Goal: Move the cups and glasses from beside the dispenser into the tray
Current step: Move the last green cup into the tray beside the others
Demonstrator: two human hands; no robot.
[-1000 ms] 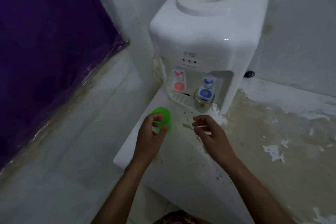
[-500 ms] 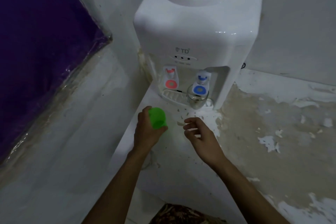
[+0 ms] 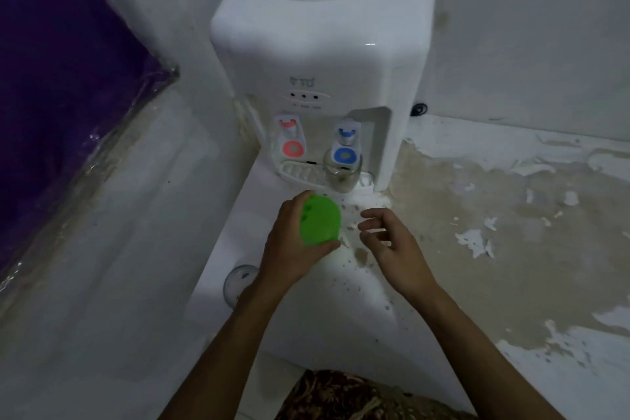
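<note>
My left hand (image 3: pixel 289 249) grips a small green plastic cup (image 3: pixel 320 220), lifted off the white ledge (image 3: pixel 306 317) in front of the water dispenser (image 3: pixel 324 61). My right hand (image 3: pixel 392 245) hovers just right of the cup, fingers curled and apart, holding nothing. A clear glass (image 3: pixel 342 172) stands on the drip grille under the blue tap. Another clear glass (image 3: pixel 238 283) stands on the ledge near its left edge, partly hidden by my left wrist. No tray is in view.
A purple sheet (image 3: pixel 61 95) covers the wall at the left. To the right of the dispenser lies a stained counter with peeling paint (image 3: pixel 511 232). A patterned cloth (image 3: pixel 341 395) shows at the bottom edge.
My left hand has closed round the green cup and raised it from the ledge. The right hand stays beside it. The camera has dipped and moved closer.
</note>
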